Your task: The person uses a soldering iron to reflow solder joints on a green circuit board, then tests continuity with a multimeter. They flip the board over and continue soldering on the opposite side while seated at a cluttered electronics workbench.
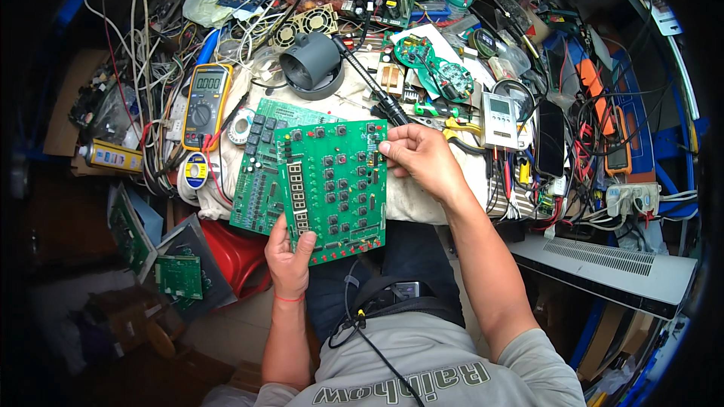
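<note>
A green circuit board (354,230) with rows of black push buttons and a column of seven-segment displays is held up in front of me, over the bench's near edge. My left hand (290,256) grips its lower left corner, thumb on the face. At the upper right edge my right hand (424,157) pinches the board between thumb and fingers. Behind it, a second green circuit board (253,188) with black relays lies on the pale cloth (452,200), partly hidden by the held one.
A yellow multimeter (206,105) and a solder spool (196,169) sit left. Beyond the boards is a grey pipe-shaped nozzle (311,64). Yellow-handled pliers (461,136), a white meter (499,119) and a phone (550,138) lie right. Tangled cables crowd both sides; a red stool (237,252) stands below left.
</note>
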`<control>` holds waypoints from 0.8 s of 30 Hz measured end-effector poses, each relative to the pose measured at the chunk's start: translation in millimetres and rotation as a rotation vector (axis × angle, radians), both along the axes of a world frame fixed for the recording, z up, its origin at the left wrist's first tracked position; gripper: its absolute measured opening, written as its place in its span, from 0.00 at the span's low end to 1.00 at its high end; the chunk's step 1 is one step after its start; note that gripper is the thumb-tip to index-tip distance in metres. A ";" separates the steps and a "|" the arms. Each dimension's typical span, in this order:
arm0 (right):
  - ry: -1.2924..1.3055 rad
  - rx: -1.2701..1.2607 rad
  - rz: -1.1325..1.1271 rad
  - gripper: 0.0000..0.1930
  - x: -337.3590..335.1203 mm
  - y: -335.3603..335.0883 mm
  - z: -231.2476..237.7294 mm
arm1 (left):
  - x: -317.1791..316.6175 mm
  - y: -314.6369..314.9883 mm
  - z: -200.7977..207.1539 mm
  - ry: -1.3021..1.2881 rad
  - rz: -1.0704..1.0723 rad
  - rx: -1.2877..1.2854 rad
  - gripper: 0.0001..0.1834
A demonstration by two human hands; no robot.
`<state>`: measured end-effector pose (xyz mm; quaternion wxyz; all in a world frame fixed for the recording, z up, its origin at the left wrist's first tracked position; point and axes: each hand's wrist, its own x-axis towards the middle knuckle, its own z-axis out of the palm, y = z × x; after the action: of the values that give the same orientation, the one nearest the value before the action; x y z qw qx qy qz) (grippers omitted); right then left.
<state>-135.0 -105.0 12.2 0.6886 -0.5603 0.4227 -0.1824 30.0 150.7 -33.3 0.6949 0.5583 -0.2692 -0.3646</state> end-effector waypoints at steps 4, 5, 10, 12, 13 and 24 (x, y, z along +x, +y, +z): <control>-0.074 0.080 -0.029 0.22 -1.9 -2.7 0.3 | -0.8 -1.9 1.5 0.016 0.015 -0.007 0.27; -0.059 0.048 -0.012 0.22 -2.5 -1.6 0.1 | -1.3 -1.9 1.9 0.021 0.017 -0.007 0.27; -0.015 -0.044 0.034 0.24 -1.8 1.2 -2.7 | -2.6 -3.8 6.4 0.054 0.017 -0.025 0.26; -0.066 -0.018 -0.030 0.23 -3.1 1.1 -4.3 | -3.3 -4.8 11.9 0.060 0.019 -0.021 0.26; -0.104 -0.005 -0.059 0.23 -4.0 1.5 -5.5 | -4.2 -5.0 15.9 0.068 0.019 -0.028 0.27; -0.067 -0.250 0.041 0.23 -34.9 64.8 9.1 | -30.5 -18.2 96.1 0.014 -0.070 0.036 0.32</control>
<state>-169.9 -40.2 21.3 0.6309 -0.6437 0.3618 -0.2382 -0.5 132.5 62.8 0.6733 0.5585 -0.2772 -0.3973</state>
